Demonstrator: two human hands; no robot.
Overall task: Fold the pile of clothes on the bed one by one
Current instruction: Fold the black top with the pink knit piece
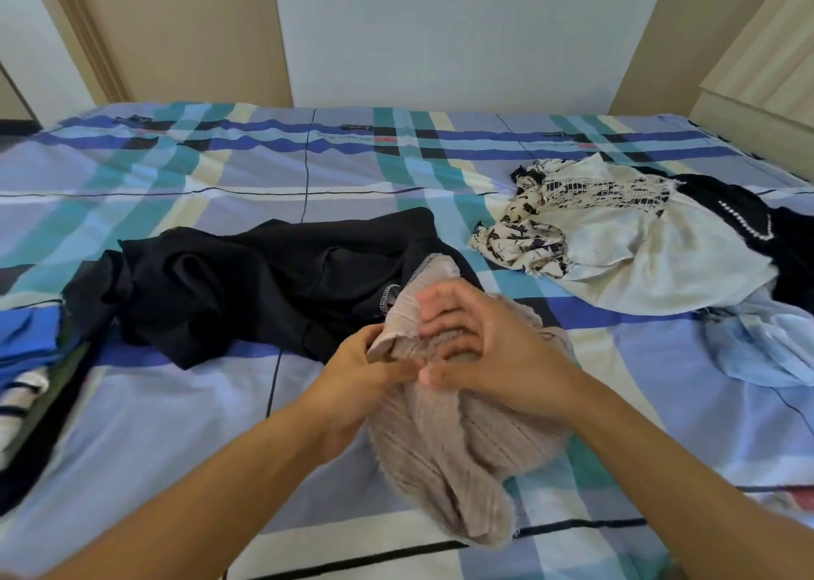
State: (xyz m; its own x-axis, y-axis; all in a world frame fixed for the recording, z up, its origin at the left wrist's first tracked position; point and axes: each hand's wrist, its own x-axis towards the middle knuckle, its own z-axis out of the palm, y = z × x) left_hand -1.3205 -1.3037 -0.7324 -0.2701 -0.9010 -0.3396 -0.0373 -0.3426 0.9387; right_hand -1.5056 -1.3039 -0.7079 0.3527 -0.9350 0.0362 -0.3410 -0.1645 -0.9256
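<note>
A beige ribbed knit garment (445, 460) hangs bunched in front of me above the bed (176, 425). My left hand (365, 377) pinches its upper edge from the left. My right hand (480, 341) grips the same bunched top, with its fingers curled over the fabric. A crumpled black garment (246, 288) lies just behind my hands. At the right sits the unfolded pile: a white and black patterned piece (616, 231), another black piece (749, 218) and a light blue one (766, 346).
A stack of folded clothes (26, 359), blue on top with a striped piece below, lies at the left edge of the bed. The plaid sheet stretches back to a pale wall. A light wooden cabinet (757, 68) stands at the far right.
</note>
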